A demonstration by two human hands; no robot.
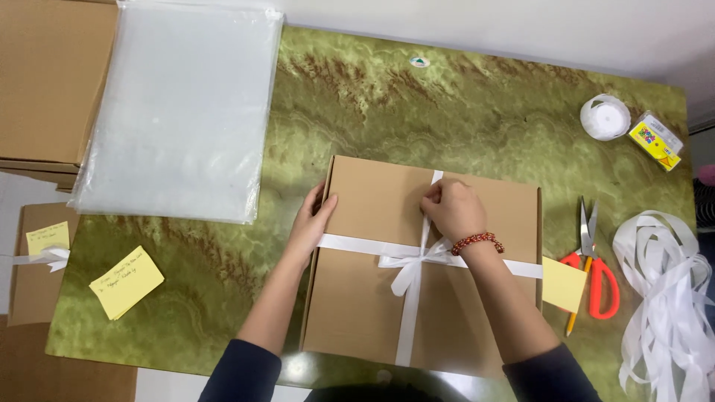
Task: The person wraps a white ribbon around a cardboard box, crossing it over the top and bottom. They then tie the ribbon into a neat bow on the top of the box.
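Green table point(462, 112), ribboned brown box point(477, 313)

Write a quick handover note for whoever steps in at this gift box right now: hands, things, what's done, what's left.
Left hand steadies the left edge of the flat brown cardboard box.
Right hand pinches the white satin ribbon near the box's far edge.
Done: ribbon crossed over the lid, bow tied at the centre.
Left: probably straightening the ribbon; a blank yellow note lies at the box's right edge, beside red-handled scissors.
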